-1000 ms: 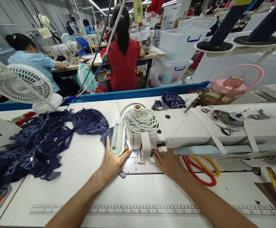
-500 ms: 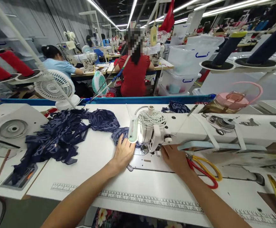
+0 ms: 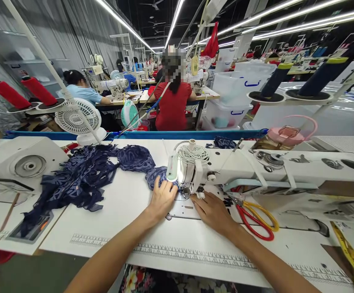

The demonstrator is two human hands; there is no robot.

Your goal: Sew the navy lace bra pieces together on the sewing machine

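My left hand (image 3: 162, 199) lies palm down at the left of the sewing machine's needle area (image 3: 185, 190). Its fingers are spread over the near edge of a navy lace cup (image 3: 152, 178), which reaches in beside the presser foot. My right hand (image 3: 211, 209) rests on the machine bed just right of the foot, fingers stretched towards it; nothing shows in them. Another navy lace cup (image 3: 135, 158) adjoins the first on the left, followed by a heap of navy lace pieces (image 3: 79, 173). The lit lamp (image 3: 172, 167) partly covers the cup near the needle.
Scissors with red and yellow handles (image 3: 256, 219) lie right of my right hand. A printed ruler (image 3: 177, 254) runs along the table's front. Behind stand a white fan (image 3: 78, 118), a pink-lidded jug (image 3: 282, 137) and more navy lace (image 3: 224, 142). Two people sit at machines ahead.
My right hand has come left and forward from behind the machine head, so its fingers now show beside the presser foot. My left hand stays on the lace cup. The camera view has tilted up slightly.
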